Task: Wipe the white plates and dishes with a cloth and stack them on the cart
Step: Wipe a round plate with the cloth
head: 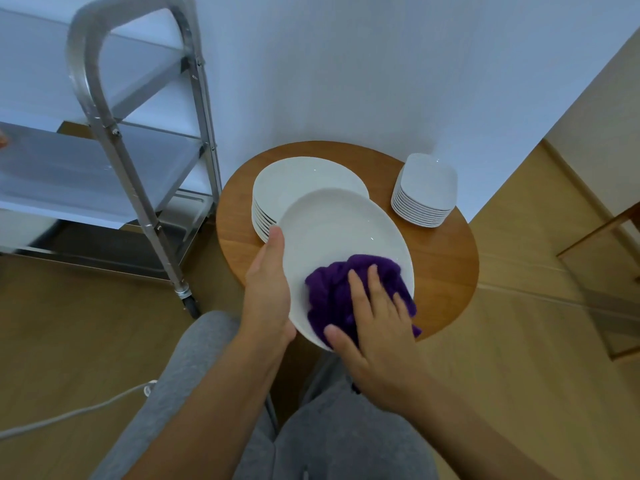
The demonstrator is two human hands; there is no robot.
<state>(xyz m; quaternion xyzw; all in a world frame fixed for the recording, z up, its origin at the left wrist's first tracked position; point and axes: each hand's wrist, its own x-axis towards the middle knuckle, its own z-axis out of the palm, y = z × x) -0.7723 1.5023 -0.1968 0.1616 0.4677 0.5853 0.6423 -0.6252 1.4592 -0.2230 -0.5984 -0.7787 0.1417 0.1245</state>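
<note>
My left hand (268,289) grips the left rim of a round white plate (339,230), thumb on top, holding it tilted above the round wooden table (446,265). My right hand (377,327) presses a crumpled purple cloth (346,289) against the plate's near right part, fingers spread over it. Behind the held plate a stack of several round white plates (294,181) rests on the table. A stack of several small square white dishes (424,188) stands at the table's far right. The metal cart (114,140) stands to the left, its shelves blurred.
A white wall rises right behind the table. A white cable (69,414) runs over the wooden floor at lower left. The cart's caster (188,301) sits close to my left knee. A wooden frame (595,244) stands at the right.
</note>
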